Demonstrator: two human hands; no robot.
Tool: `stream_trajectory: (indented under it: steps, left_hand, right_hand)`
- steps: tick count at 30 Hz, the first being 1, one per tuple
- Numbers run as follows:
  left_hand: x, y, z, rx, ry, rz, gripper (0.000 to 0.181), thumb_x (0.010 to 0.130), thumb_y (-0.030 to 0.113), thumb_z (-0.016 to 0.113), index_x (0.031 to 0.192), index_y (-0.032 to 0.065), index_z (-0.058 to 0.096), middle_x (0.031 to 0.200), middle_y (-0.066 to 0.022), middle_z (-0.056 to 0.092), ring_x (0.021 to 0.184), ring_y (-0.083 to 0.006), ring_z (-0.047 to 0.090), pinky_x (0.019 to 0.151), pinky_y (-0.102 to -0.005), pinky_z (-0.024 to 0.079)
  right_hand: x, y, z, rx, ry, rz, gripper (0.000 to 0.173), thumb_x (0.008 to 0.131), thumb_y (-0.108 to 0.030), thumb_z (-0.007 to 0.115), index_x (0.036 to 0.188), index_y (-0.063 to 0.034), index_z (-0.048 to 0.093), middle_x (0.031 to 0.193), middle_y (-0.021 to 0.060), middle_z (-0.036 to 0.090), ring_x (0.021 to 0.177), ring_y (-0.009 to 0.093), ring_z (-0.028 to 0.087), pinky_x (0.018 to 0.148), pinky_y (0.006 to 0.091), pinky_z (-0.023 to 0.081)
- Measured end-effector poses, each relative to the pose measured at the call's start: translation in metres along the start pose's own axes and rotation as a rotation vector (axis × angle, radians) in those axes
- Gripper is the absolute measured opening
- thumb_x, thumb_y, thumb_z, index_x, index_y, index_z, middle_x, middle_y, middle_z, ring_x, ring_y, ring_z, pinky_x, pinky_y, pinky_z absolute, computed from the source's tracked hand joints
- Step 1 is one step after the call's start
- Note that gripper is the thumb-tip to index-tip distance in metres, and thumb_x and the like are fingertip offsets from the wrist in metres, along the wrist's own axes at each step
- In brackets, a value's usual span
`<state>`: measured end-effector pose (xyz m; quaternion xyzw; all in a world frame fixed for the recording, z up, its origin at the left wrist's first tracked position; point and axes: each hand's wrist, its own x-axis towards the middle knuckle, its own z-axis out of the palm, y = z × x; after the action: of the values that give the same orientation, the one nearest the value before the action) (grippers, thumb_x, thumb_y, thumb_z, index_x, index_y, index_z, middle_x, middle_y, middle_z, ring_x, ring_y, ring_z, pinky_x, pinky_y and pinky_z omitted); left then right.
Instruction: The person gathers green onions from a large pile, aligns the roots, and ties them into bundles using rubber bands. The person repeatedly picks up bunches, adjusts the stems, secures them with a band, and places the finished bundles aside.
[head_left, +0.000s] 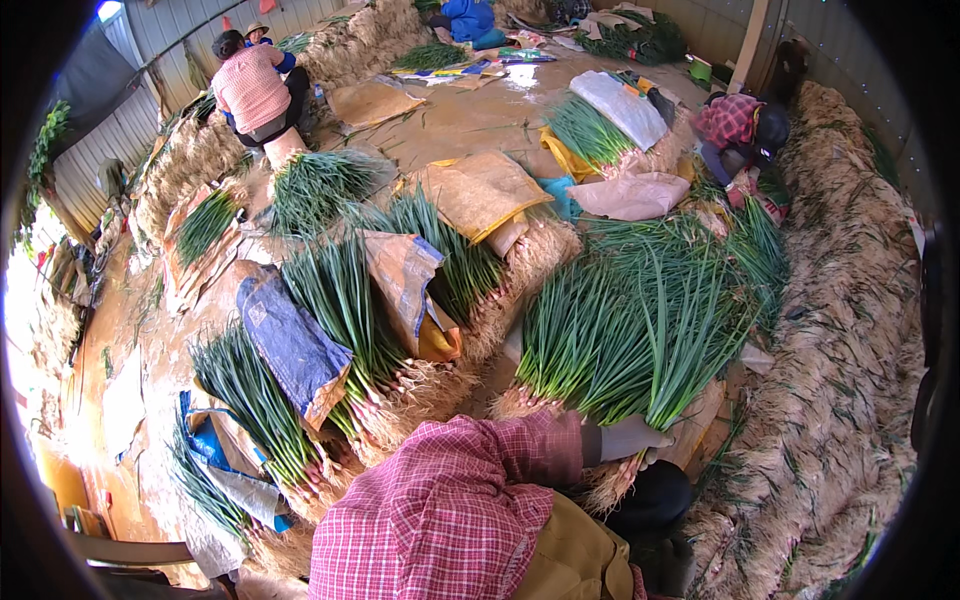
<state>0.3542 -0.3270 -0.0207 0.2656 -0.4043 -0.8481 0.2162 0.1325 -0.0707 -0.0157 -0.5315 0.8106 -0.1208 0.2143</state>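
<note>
My left hand (636, 441), in a grey glove below a pink plaid sleeve, is closed around a bunch of green onions (670, 375). Their leaves point up and away, and their pale roots hang beneath the hand, beside my dark knee. More green onions (570, 337) lie fanned out just beyond the hand, with their roots towards me. My right hand cannot be made out. At the left, several rows of green onions (337, 307) lie partly under a blue sack (292, 341) and a tan and blue woven sack (401, 277).
A long heap of pale, root-like plant matter (817, 390) runs along the right side. A co-worker in red plaid (729, 124) bends over onions at the upper right. Another in a pink top (251, 86) sits at the upper left. A tan sack (480, 191) covers a middle pile.
</note>
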Motion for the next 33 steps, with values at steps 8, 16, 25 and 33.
stream_trajectory:
  steps: [8, 16, 25, 33]
  left_hand:
    - [-0.017, -0.009, -0.001, -0.013, -0.033, 0.045, 0.02, 0.091, 0.018, 0.061, 0.096, -0.0004, 0.059, 0.065, -0.0077, 0.061, 0.053, -0.0176, 0.06, 0.051, -0.0318, 0.05]
    - [0.028, 0.025, 0.008, 0.216, -0.136, 0.007, 0.03, 0.097, 0.024, 0.055, 0.12, 0.0058, 0.06, 0.083, -0.0044, 0.063, 0.064, -0.0137, 0.06, 0.057, -0.0259, 0.052]
    - [0.094, 0.043, 0.21, 0.216, -0.555, -0.009, 0.035, 0.087, 0.018, 0.062, 0.115, -0.0031, 0.059, 0.064, -0.0021, 0.054, 0.056, -0.0117, 0.053, 0.055, -0.0263, 0.047]
    - [0.062, -0.09, 0.336, 0.208, -1.019, -0.483, 0.025, 0.086, 0.024, 0.067, 0.098, 0.0031, 0.06, 0.076, -0.0029, 0.063, 0.066, -0.0155, 0.063, 0.068, -0.028, 0.055]
  right_hand:
    - [-0.022, -0.002, 0.01, 0.008, -0.001, 0.001, 0.03, 0.091, -0.027, 0.061, 0.119, -0.0152, 0.063, 0.113, 0.0135, 0.065, 0.096, 0.03, 0.064, 0.075, 0.0428, 0.053]
    - [-0.021, -0.029, 0.0, -0.013, 0.194, 0.132, 0.032, 0.089, -0.037, 0.056, 0.104, -0.0118, 0.069, 0.095, 0.0162, 0.068, 0.082, 0.036, 0.066, 0.069, 0.0474, 0.052]
    - [-0.107, 0.025, 0.005, -0.155, 0.427, 0.587, 0.03, 0.084, -0.039, 0.062, 0.086, -0.009, 0.068, 0.078, 0.0158, 0.064, 0.071, 0.037, 0.063, 0.061, 0.0468, 0.051]
    - [-0.223, 0.048, -0.03, -0.08, 0.928, 0.941, 0.03, 0.089, -0.035, 0.064, 0.102, -0.0089, 0.071, 0.09, 0.0135, 0.069, 0.078, 0.03, 0.068, 0.071, 0.0378, 0.055]
